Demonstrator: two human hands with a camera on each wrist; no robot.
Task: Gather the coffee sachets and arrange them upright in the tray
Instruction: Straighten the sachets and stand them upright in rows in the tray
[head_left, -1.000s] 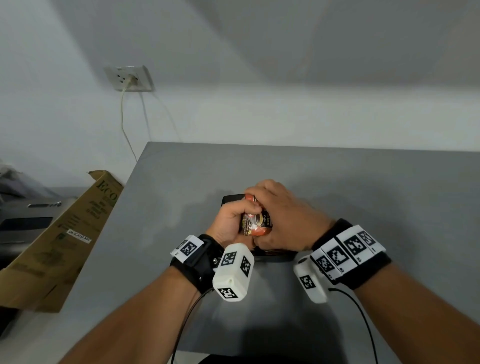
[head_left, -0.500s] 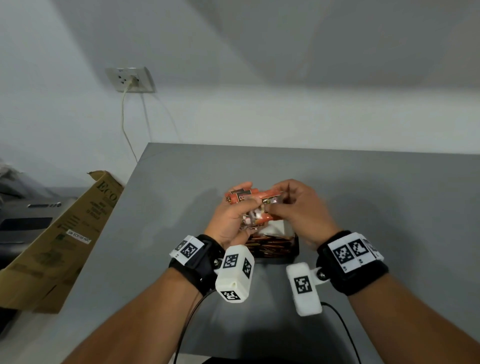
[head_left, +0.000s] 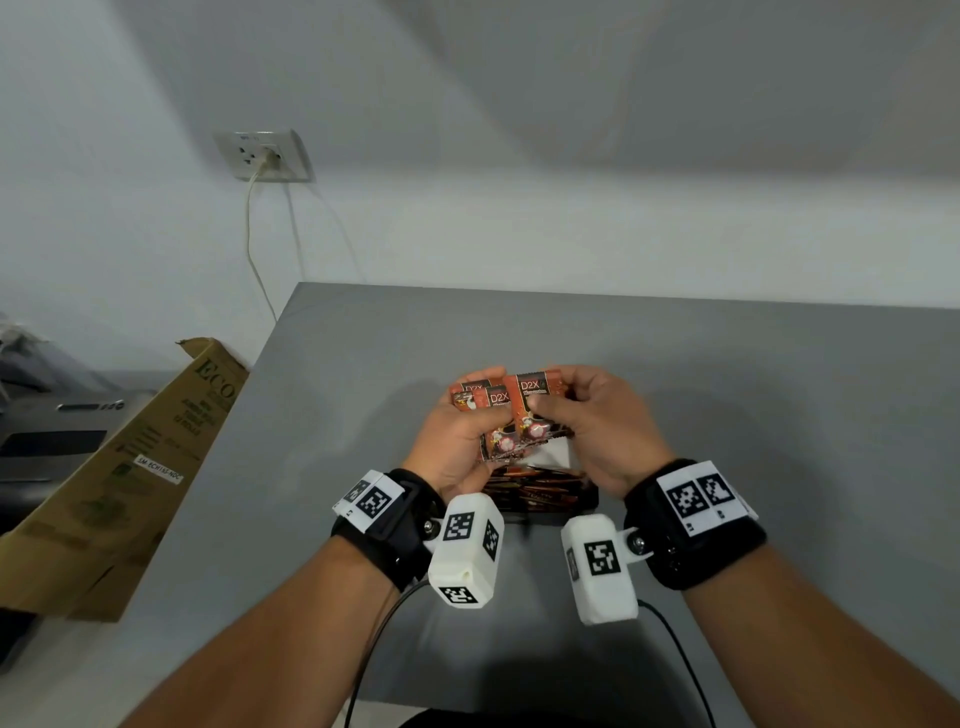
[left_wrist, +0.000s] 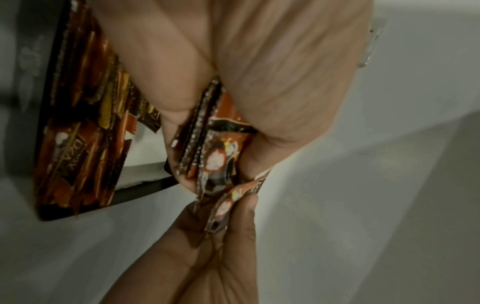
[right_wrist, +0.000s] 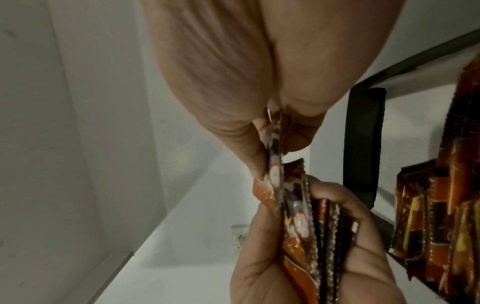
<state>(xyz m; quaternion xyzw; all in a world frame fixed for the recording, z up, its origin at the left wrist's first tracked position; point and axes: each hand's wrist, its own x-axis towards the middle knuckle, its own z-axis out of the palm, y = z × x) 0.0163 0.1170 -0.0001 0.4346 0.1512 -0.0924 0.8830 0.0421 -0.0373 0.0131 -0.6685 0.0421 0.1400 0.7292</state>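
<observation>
Gripping a fanned bunch of coffee sachets (head_left: 501, 410) above the tray (head_left: 589, 501): both hands (head_left: 530, 431) pinched closed.

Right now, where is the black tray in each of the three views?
Head: black tray at centre, below and behind both hands.
Left wrist: along the left edge, sachets standing inside.
Right wrist: at the right edge.
Shared landmark: the bundle of sachets held between the hands.

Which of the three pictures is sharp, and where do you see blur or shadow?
Head view: sharp, D2X print on the sachets legible, soft shadows on the table. Left wrist view: dim, tray blurred. Right wrist view: soft, right hand out of focus.
</observation>
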